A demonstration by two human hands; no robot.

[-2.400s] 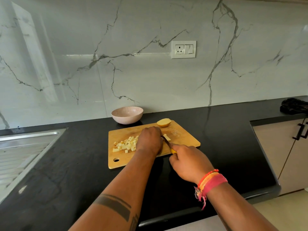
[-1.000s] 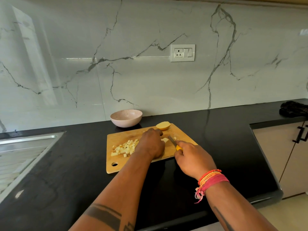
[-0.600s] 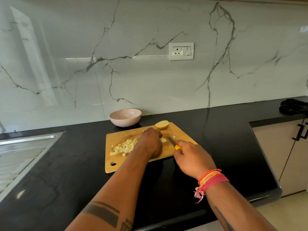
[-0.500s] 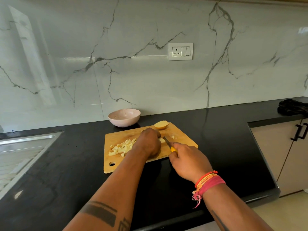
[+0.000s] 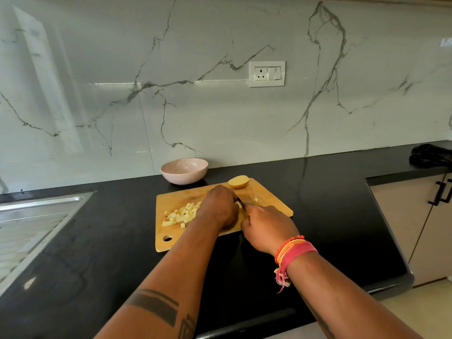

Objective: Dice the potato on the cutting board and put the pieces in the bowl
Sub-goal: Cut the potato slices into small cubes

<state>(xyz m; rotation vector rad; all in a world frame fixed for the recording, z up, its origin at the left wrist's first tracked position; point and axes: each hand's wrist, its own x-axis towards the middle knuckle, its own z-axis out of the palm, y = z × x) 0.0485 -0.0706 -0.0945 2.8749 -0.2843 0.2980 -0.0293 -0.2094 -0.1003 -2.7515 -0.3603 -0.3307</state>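
On a rectangular wooden cutting board [image 5: 269,209], the left hand [image 5: 219,209] curls over potato beside pale diced cubes [image 5: 182,214], the right hand [image 5: 265,227] grips a knife [image 5: 241,203]; a smooth round pink bowl [image 5: 184,170] sits behind.

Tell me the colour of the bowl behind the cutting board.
The bowl is pale pink, faintly speckled; the head view shows it clearly.

Home kitchen; black countertop [image 5: 318,192], marble backsplash [image 5: 220,118], steel sink [image 5: 31,216], cabinet [image 5: 403,216]
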